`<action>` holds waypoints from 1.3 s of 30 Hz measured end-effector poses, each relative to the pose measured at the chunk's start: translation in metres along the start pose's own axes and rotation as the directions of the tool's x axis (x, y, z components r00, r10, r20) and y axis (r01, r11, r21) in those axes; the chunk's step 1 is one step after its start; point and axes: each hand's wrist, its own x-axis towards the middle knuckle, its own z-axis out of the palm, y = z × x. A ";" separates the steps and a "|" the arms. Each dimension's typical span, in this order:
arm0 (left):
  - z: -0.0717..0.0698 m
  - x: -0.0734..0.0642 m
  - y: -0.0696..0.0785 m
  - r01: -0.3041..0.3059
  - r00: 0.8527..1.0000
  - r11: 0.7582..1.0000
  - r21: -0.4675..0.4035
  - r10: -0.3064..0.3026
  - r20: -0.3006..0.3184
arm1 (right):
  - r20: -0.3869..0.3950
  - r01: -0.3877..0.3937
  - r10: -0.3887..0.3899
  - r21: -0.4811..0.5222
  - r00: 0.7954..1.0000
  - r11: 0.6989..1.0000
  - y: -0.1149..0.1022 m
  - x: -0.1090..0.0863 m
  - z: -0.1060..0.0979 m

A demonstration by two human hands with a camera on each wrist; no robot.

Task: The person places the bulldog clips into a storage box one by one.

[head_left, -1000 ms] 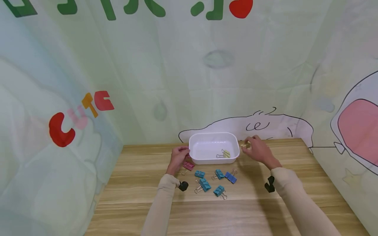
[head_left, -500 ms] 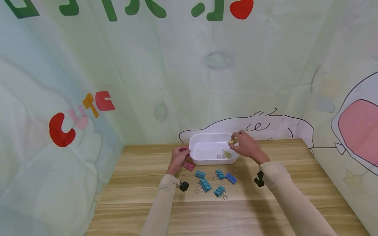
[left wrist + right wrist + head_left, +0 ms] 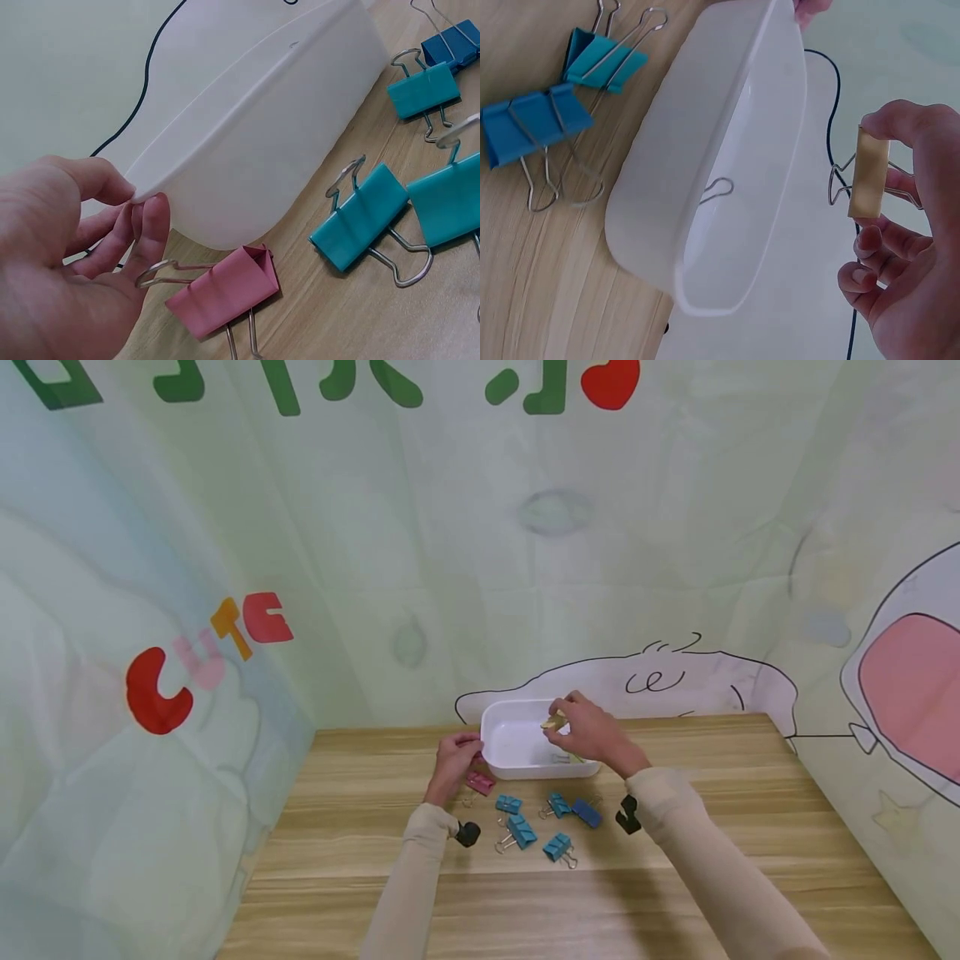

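A white plastic tub (image 3: 517, 771) stands at the back of the wooden table. My left hand (image 3: 454, 762) pinches its left rim between thumb and fingers, seen close in the left wrist view. Over the tub's right half, my right hand (image 3: 596, 732) holds a yellow binder clip (image 3: 870, 172) by its ends between thumb and fingers. Inside the tub, another clip's wire handle (image 3: 718, 189) shows; the right hand partly covers that clip in the head view. Just below my left hand lies a pink binder clip (image 3: 225, 292), close to the tub's corner.
In front of the tub lie several teal binder clips (image 3: 521, 831) and a blue binder clip (image 3: 587, 813) on the wooden table (image 3: 360, 835). A printed cloth backdrop (image 3: 360, 568) rises behind the table and along both sides.
My right hand has moved left with the yellow binder clip, from beside the tub's right end to over its inside. The left hand has stayed at the rim.
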 end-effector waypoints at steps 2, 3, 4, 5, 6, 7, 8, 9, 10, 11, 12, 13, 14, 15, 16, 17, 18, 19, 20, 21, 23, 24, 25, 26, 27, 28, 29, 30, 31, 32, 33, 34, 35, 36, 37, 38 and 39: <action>-0.001 0.000 0.000 0.001 1.000 1.000 -0.001 -0.001 0.011 | 0.004 -0.001 0.001 -0.010 1.000 1.000 -0.003 0.002 0.002; -0.001 0.000 0.000 0.001 1.000 1.000 -0.001 -0.001 0.020 | 0.004 0.001 -0.001 -0.017 1.000 1.000 -0.004 0.003 0.003; -0.001 -0.001 0.001 0.002 1.000 1.000 0.004 -0.003 0.029 | 0.004 0.004 -0.004 -0.024 1.000 1.000 -0.005 0.004 0.004; -0.001 -0.003 0.004 0.005 0.999 1.000 0.009 -0.006 0.036 | 0.002 0.006 -0.006 -0.029 1.000 1.000 -0.006 0.005 0.005; -0.001 -0.006 0.009 0.007 0.999 1.000 0.013 -0.008 0.041 | -0.001 0.009 -0.009 -0.033 1.000 0.999 -0.006 0.005 0.006; -0.001 -0.011 0.014 0.007 0.999 1.000 0.015 -0.008 0.047 | -0.005 0.013 -0.014 -0.034 1.000 0.999 -0.006 0.006 0.007; -0.001 -0.010 0.015 0.010 0.999 1.000 0.020 -0.011 0.053 | -0.008 0.018 -0.018 -0.037 1.000 0.999 -0.006 0.006 0.007; -0.001 -0.010 0.014 0.013 0.998 1.000 0.024 -0.014 0.055 | -0.013 0.021 -0.022 -0.039 1.000 0.999 -0.006 0.006 0.008; -0.002 -0.010 0.014 0.012 0.998 1.000 0.022 -0.013 0.054 | -0.016 0.024 -0.024 -0.039 1.000 0.999 -0.007 0.006 0.008; -0.002 -0.009 0.013 0.009 0.999 1.000 0.015 -0.010 0.052 | -0.018 0.026 -0.027 -0.039 0.999 0.999 -0.007 0.006 0.008; -0.002 -0.008 0.009 0.004 0.999 1.000 0.009 -0.004 0.049 | -0.021 0.027 -0.028 -0.040 0.999 0.999 -0.008 0.006 0.008; -0.002 -0.004 0.005 0.001 0.999 1.000 0.003 -0.001 0.043 | -0.022 0.027 -0.028 -0.040 0.999 0.999 -0.008 0.006 0.008; -0.002 0.000 -0.001 -0.001 0.999 1.000 0.000 0.001 0.037 | -0.022 0.026 -0.027 -0.040 0.999 0.999 -0.008 0.006 0.007; -0.001 -0.001 -0.001 -0.006 1.000 1.000 -0.005 0.006 0.029 | -0.021 0.023 -0.024 -0.039 0.999 0.999 -0.009 0.006 0.007; -0.001 -0.001 -0.001 -0.010 1.000 1.000 -0.009 0.011 0.023 | -0.019 0.023 -0.024 -0.036 1.000 0.999 -0.009 0.006 0.007; 0.000 -0.002 -0.001 -0.013 1.000 1.000 -0.009 0.013 0.015 | -0.016 0.023 -0.024 -0.035 1.000 0.999 -0.009 0.005 0.006; 0.000 -0.002 -0.001 -0.015 1.000 1.000 -0.008 0.015 0.009 | -0.013 0.022 -0.022 -0.034 1.000 0.999 -0.009 0.005 0.006; 0.001 -0.002 -0.002 -0.016 1.000 1.000 -0.006 0.016 0.004 | -0.009 0.022 -0.022 -0.034 1.000 0.999 -0.009 0.005 0.006; 0.001 -0.002 -0.002 -0.018 1.000 1.000 -0.005 0.018 0.002 | -0.006 0.023 -0.024 -0.036 1.000 0.999 -0.009 0.005 0.005; 0.001 -0.002 -0.002 -0.019 1.000 1.000 -0.003 0.019 -0.002 | -0.004 0.026 -0.026 -0.034 1.000 0.999 -0.009 0.004 0.005; 0.001 -0.002 -0.002 -0.017 1.000 1.000 0.004 0.017 -0.008 | 0.000 0.032 -0.032 -0.033 0.999 0.999 -0.008 0.003 0.004; 0.002 -0.002 -0.002 -0.016 1.000 1.000 0.007 0.016 -0.010 | -0.001 0.036 -0.036 -0.029 0.999 0.999 -0.008 0.002 0.004; 0.002 -0.002 -0.002 -0.014 1.000 1.000 0.011 0.014 -0.011 | -0.001 0.039 -0.039 -0.023 0.999 0.999 -0.007 0.001 0.004; 0.002 -0.002 -0.002 -0.012 1.000 1.000 0.012 0.012 -0.011 | -0.002 0.043 -0.043 -0.014 0.999 0.999 -0.006 0.000 0.004; 0.002 -0.001 -0.002 -0.008 1.000 1.000 0.015 0.008 -0.013 | -0.003 0.047 -0.047 -0.008 0.999 0.999 -0.005 -0.001 0.004; 0.002 -0.001 -0.001 -0.006 1.000 1.000 0.016 0.007 -0.013 | -0.001 0.050 -0.050 -0.008 0.999 0.999 -0.004 -0.003 0.004; 0.002 -0.002 -0.001 -0.004 1.000 1.000 0.018 0.004 -0.015 | -0.001 0.053 -0.053 -0.004 0.999 0.999 -0.003 -0.004 0.004; 0.002 -0.002 -0.001 -0.006 1.000 1.000 0.018 0.006 -0.015 | 0.002 0.054 -0.054 -0.004 0.999 0.999 -0.001 -0.005 0.004; 0.002 -0.002 -0.001 -0.007 1.000 1.000 0.018 0.007 -0.014 | 0.004 0.053 -0.053 -0.002 0.999 0.999 0.000 -0.007 0.004; 0.002 -0.002 0.000 -0.006 1.000 1.000 0.020 0.006 -0.014 | 0.006 0.052 -0.052 -0.003 0.999 0.999 0.001 -0.009 0.004; 0.002 -0.002 0.000 -0.006 1.000 1.000 0.022 0.006 -0.014 | 0.009 0.049 -0.049 -0.006 0.999 0.999 0.002 -0.010 0.004; 0.001 -0.002 0.000 -0.005 1.000 1.000 0.023 0.005 -0.012 | 0.013 0.047 -0.047 -0.005 0.999 0.999 0.003 -0.012 0.004; 0.001 -0.002 0.001 -0.004 1.000 1.000 0.024 0.004 -0.011 | 0.014 0.047 -0.047 -0.007 0.999 0.999 0.004 -0.013 0.004; 0.001 -0.002 0.000 -0.006 1.000 1.000 0.023 0.006 -0.010 | 0.016 0.048 -0.048 -0.007 0.999 0.999 0.005 -0.015 0.004; 0.001 -0.001 0.001 -0.003 1.000 1.000 0.023 0.003 -0.009 | 0.016 0.047 -0.047 -0.008 0.999 0.999 0.006 -0.016 0.005; 0.001 -0.001 0.001 0.000 1.000 1.000 0.025 0.000 -0.009 | 0.016 0.048 -0.048 -0.012 0.999 0.999 0.006 -0.018 0.005; 0.001 -0.001 0.000 0.001 1.000 1.000 0.024 0.000 -0.008 | 0.016 0.051 -0.051 -0.012 0.999 0.999 0.007 -0.019 0.006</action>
